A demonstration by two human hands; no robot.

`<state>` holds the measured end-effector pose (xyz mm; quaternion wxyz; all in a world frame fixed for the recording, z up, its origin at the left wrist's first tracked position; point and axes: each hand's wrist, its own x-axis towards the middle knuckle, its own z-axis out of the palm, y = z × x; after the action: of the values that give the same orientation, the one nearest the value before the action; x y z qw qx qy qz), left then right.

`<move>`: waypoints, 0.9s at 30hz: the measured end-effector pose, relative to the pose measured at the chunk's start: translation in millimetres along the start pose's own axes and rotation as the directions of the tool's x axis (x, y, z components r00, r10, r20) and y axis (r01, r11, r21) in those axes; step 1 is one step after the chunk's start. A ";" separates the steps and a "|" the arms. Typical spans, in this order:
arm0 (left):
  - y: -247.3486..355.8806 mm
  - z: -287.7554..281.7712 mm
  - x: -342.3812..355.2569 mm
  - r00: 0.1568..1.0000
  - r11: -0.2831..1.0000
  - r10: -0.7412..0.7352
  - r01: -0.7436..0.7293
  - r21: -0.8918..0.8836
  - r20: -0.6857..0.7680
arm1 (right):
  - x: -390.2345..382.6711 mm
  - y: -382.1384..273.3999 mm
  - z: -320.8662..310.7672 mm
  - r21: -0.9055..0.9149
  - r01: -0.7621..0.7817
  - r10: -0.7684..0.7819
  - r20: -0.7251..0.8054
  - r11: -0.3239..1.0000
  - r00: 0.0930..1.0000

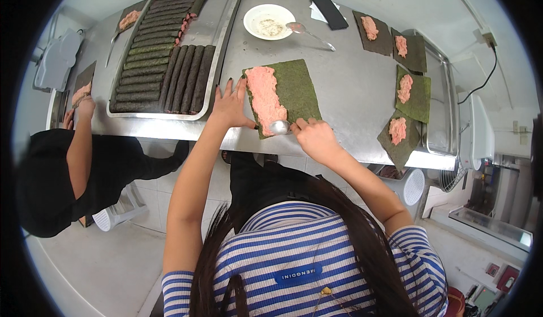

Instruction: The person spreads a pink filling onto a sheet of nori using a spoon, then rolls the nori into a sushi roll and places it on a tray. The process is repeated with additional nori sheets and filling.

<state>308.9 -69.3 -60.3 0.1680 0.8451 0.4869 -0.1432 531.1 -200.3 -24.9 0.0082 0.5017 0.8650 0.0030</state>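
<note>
A green seaweed sheet (298,88) lies on the metal table in front of me. A thick band of pink minced paste (263,95) covers its left side. My left hand (231,107) is open, fingers spread, with the fingertips and thumb along the sheet's left edge. Closed around a spoon, my right hand (317,138) is over the near edge of the sheet. The bowl of this metal spoon (279,127) rests against the near end of the paste; its handle is mostly hidden in my fingers.
A large metal tray (209,62) of dark seaweed rolls stands to the left. Beyond my sheet are a white bowl (263,17), a second spoon (311,36) and a phone (329,12). Several paste-topped seaweed sheets (416,97) lie at right. A co-worker (79,153) works at far left.
</note>
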 end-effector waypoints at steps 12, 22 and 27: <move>-0.4 2.2 -0.3 1.000 1.000 -0.007 0.007 0.012 -0.016 | -22.4 40.7 -22.5 0.060 -0.082 0.083 -0.008 0.995 0.997; -1.8 2.8 1.2 1.000 1.000 0.009 -0.009 -0.018 -0.002 | -13.9 26.0 5.5 0.129 -0.069 0.078 -0.062 0.989 0.995; -0.9 3.4 0.4 1.000 1.000 -0.006 0.006 0.015 -0.005 | -1.2 28.0 -9.0 0.191 -0.228 0.216 0.079 0.955 0.973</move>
<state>308.1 -70.0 -63.6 0.1600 0.8452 0.4889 -0.1451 555.8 -187.5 -15.4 -0.0175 0.5938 0.7986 -0.0967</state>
